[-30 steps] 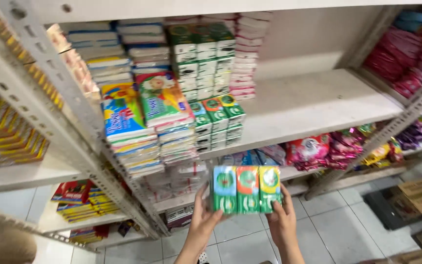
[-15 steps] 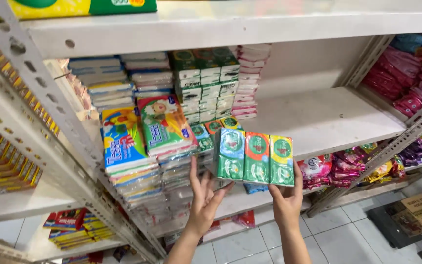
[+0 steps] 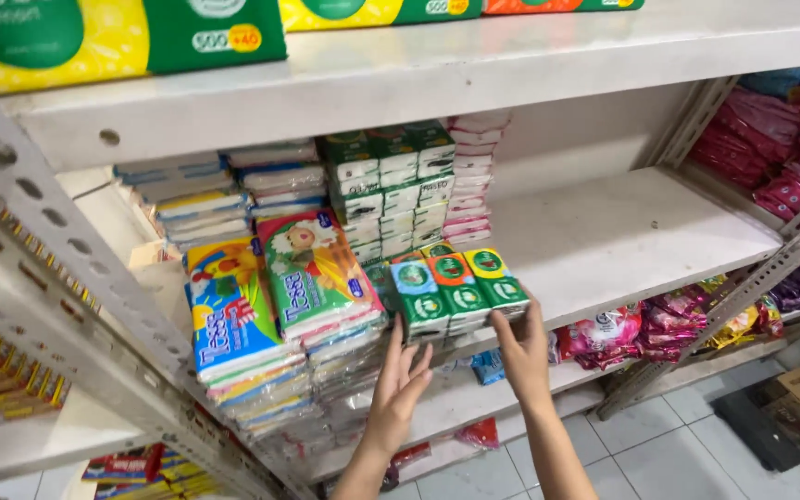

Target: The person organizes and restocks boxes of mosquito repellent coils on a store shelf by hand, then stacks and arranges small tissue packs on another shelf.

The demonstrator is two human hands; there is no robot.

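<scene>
So the three-pack of small tissue packets (image 3: 456,292) that was up in the air a second ago now sits on the white shelf (image 3: 622,241), just right of the leaning tissue stacks (image 3: 317,278), left hand (image 3: 400,384) spread open below it, right hand (image 3: 522,347) flat against its front.

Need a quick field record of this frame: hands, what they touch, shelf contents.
setting: white metal shop shelf
left hand: open, fingers up, below the small green, orange and yellow tissue packs, contact unclear
right hand: fingertips against the right end of those packs
pack position: at the shelf's front edge, on a short stack
left neighbours: colourful wrapped tissue bundles, stacked and leaning
behind: green and white boxes
shelf above: large yellow and green packs
right bay: pink and red packets
</scene>
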